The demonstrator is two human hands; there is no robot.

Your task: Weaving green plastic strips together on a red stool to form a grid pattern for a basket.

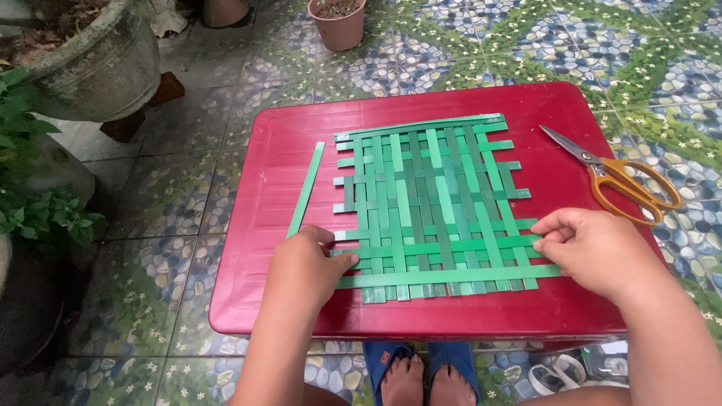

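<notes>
A woven mat of light and dark green strips [429, 203] lies flat on a small red table [286, 135]. My left hand [308, 263] rests on the mat's near left edge, its fingertips pressing the ends of the horizontal strips. At the near right edge my right hand [590, 248] pinches the end of a horizontal strip with curled fingers. One loose green strip [306, 189] lies on the table to the left of the mat.
Orange-handled scissors [617, 177] lie shut on the table's right side. A large stone planter [90, 60] and leafy plants [37, 210] stand at left, a small pink pot [338, 22] at the back. My feet in blue sandals [417, 368] are under the table.
</notes>
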